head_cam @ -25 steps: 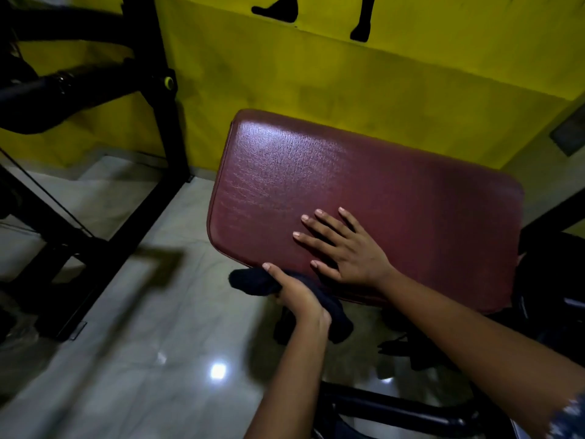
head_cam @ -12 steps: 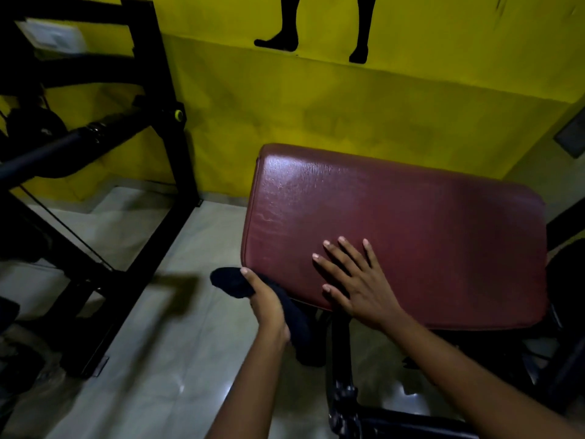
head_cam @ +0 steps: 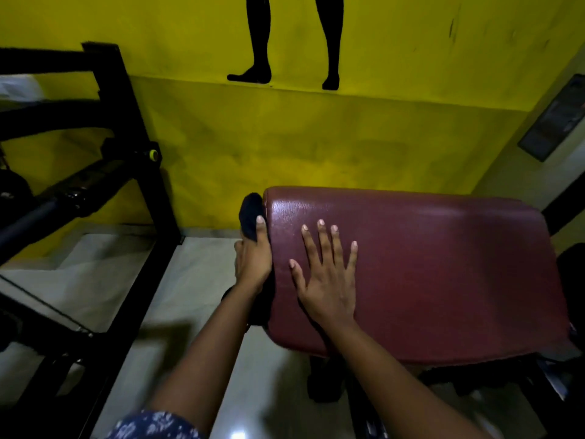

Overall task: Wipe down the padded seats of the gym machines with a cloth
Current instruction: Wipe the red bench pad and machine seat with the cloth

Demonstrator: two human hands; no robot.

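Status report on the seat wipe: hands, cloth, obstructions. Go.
Left hand holds dark cloth against left side edge of maroon padded vinyl seat. Right hand flat on seat top, fingers spread. Black steel machine frame stands left, clear of hands.

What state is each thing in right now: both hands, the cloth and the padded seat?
padded seat, maroon, shiny near its left end.
cloth, dark, bunched, pressed against the padded seat's left side.
left hand, grips the cloth.
right hand, flat on the padded seat, fingers spread.
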